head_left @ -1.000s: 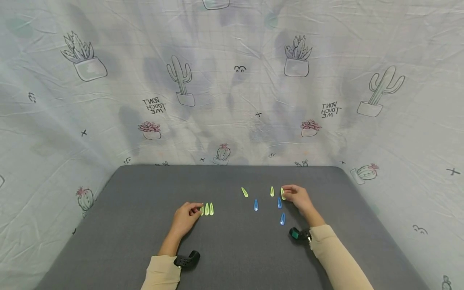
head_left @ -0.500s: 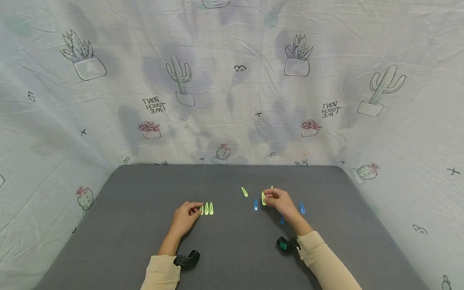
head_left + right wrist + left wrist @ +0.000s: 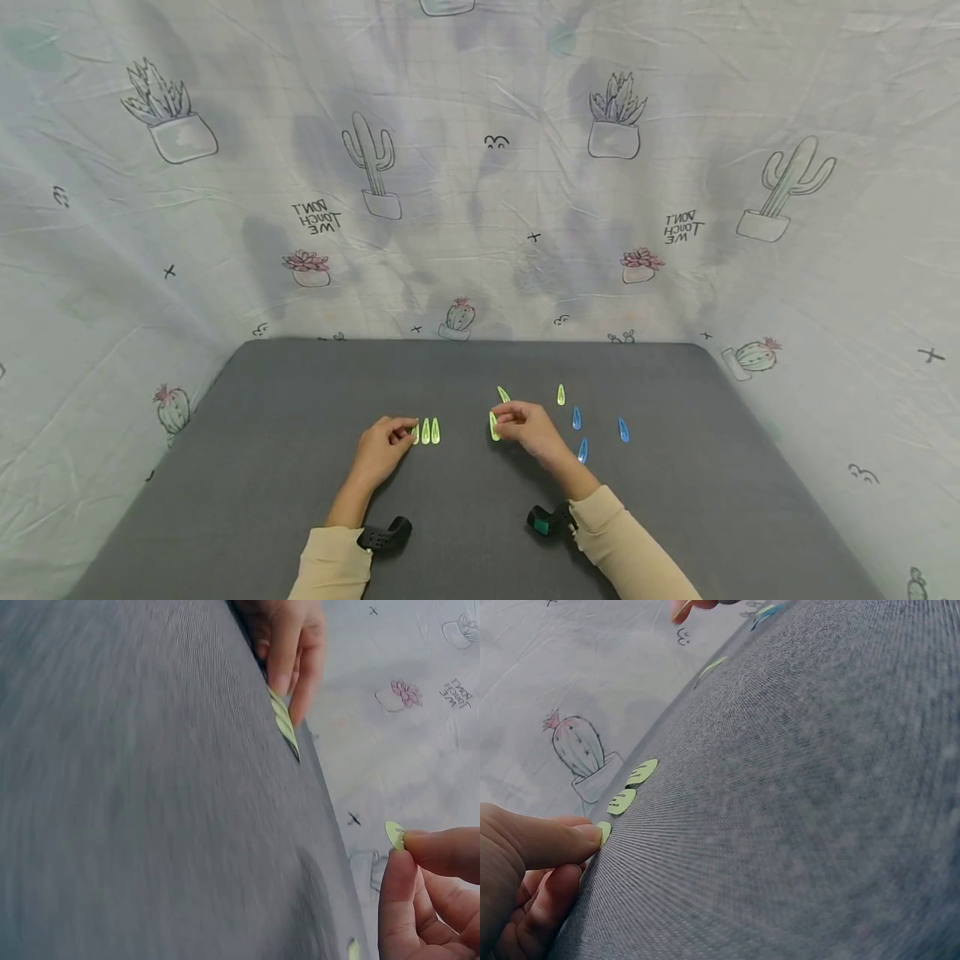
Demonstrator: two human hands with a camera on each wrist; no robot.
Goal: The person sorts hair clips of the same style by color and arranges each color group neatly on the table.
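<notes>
My right hand (image 3: 527,429) pinches a yellow-green snap hair clip (image 3: 394,835) between thumb and forefinger, and the right wrist view shows it held up off the table. At the left, my left hand (image 3: 383,445) has thumb and fingers on the leftmost clip (image 3: 605,832) of a short row. Two more yellow-green clips, a middle one (image 3: 426,431) and a right one (image 3: 436,431), lie side by side there, tips pointing away. Just behind my right hand lies a tilted yellow-green clip (image 3: 503,394), partly covered by the fingers.
Another yellow-green clip (image 3: 561,394) lies farther back on the grey table (image 3: 465,517). To the right are blue clips: one upper (image 3: 577,417), one lower (image 3: 582,451) beside my forearm, and one far right (image 3: 623,429). A cactus-print cloth (image 3: 480,200) surrounds the table's back and sides.
My right hand has carried the yellow-green clip leftward from the right-hand group toward the row. It now hides the blue clip seen left of that group. The left hand stays in place.
</notes>
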